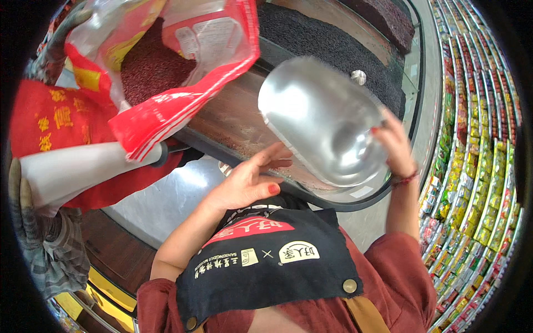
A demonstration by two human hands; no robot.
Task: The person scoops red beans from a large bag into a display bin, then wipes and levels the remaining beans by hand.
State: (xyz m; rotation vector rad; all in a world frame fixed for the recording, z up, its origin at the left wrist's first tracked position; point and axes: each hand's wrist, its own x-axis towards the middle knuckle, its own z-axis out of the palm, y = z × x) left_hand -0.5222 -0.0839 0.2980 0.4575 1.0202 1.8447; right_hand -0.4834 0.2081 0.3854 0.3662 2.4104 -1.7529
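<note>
My right hand grips the near right end of a shiny metal scoop, blurred by motion; its handle is hidden. The scoop hangs over the bin's near compartment, where a few grains lie on a brown bottom. My left hand is held at the bin's near edge, fingers apart, holding nothing, close to the scoop's lower left side. At the upper left, a red and clear plastic sack with dark red grains inside gapes over the bin, beside a co-worker's gloved hand.
Black grains fill the compartment behind, with a small whitish object on them. More dark red grains lie beyond a clear divider. The co-worker in a red apron stands at left. Shelves of packaged goods line the right.
</note>
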